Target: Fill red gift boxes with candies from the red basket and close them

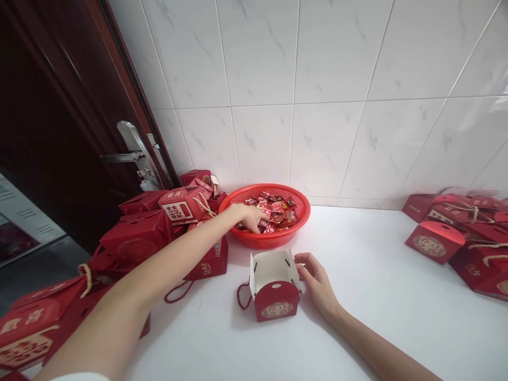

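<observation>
A round red plastic basket (264, 242) stands by the wall, with many small wrapped candies (280, 211) in it. My left hand (251, 216) reaches over its near left rim, thumb and fingers apart among the candies; the fingertips are partly hidden. In front of the basket a red paper gift box (277, 302) sits upright with its top open, its pale inside showing and a dark red cord loop at its left. At the box's right side, my right hand (315, 280) grips the edge with thumb and fingers.
Red gift boxes (137, 235) are piled at the left, some with rope handles. More red boxes (435, 242) stand at the far right on the white table (357, 243). A tiled wall (329, 143) runs behind, and a dark door (75, 90) with a metal handle is at left.
</observation>
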Demonstrator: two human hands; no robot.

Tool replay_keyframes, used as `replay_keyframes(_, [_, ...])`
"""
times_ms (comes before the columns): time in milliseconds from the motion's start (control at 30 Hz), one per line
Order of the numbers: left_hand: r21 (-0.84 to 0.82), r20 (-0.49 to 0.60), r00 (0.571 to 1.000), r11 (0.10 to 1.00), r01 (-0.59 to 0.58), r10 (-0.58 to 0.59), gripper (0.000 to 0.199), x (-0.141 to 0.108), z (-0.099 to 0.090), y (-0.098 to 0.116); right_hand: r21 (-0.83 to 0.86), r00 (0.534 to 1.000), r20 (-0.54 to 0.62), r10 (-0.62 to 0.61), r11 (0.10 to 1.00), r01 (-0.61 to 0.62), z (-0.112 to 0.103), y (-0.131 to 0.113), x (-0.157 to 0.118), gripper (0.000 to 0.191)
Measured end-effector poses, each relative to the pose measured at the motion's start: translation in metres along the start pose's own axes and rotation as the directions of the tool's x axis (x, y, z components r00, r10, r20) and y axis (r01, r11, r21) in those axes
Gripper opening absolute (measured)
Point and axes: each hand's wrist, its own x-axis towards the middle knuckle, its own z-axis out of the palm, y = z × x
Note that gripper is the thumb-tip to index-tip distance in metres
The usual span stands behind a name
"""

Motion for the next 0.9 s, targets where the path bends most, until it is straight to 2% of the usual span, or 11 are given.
replay_keyframes(100, [0.081, 0.020, 0.997, 0.994, 0.079, -0.081, 0.085, 0.000, 0.016, 0.015, -0.011, 1.000, 0.001, 0.000, 1.000, 0.000, 0.000, -0.001, 0.000, 0.026])
replay_keyframes(200, [0.107, 0.007, 0.995, 0.990, 0.095, -0.097, 0.082, 0.005, 0.022, 0.023, -0.022, 1.000, 0.007, 0.007, 1.000, -0.007, -0.001, -0.001, 0.000, 0.027])
replay_keyframes(367, [0.129, 0.000, 1.000, 0.992, 0.012, -0.012, 0.070, 0.007, 0.018, 0.022, -0.047, 1.000, 0.008, 0.004, 0.999, -0.004, 0.000, 0.001, -0.002, 0.026])
replay_keyframes(533, [0.121, -0.071, 0.997, 0.992, 0.029, -0.020, 0.064, 0.007, 0.021, 0.017, -0.036, 0.996, -0.069, -0.063, 0.997, 0.061, -0.002, -0.006, 0.007, 0.025])
replay_keyframes(633, [0.105, -0.030, 0.998, 0.993, 0.051, -0.049, 0.066, 0.012, 0.023, 0.019, -0.090, 0.965, -0.141, -0.220, 0.974, 0.209, -0.004, -0.027, 0.028, 0.020])
replay_keyframes(700, [0.105, -0.008, 0.997, 0.992, 0.073, -0.073, 0.070, 0.016, 0.023, 0.022, -0.120, 0.921, -0.193, -0.338, 0.940, 0.320, -0.003, -0.045, 0.049, 0.019])
replay_keyframes(767, [0.115, -0.005, 0.996, 0.989, 0.092, -0.092, 0.072, 0.019, 0.024, 0.026, -0.178, 0.885, -0.190, -0.424, 0.902, 0.394, 0.001, -0.062, 0.072, 0.017])
replay_keyframes(800, [0.122, -0.013, 0.995, 0.988, 0.097, -0.096, 0.070, 0.021, 0.026, 0.027, -0.216, 0.879, -0.179, -0.441, 0.890, 0.402, 0.004, -0.068, 0.085, 0.017])
replay_keyframes(900, [0.144, -0.050, 0.995, 0.986, 0.090, -0.083, 0.057, 0.023, 0.031, 0.031, -0.290, 0.912, -0.064, -0.406, 0.882, 0.372, 0.012, -0.080, 0.119, 0.015])
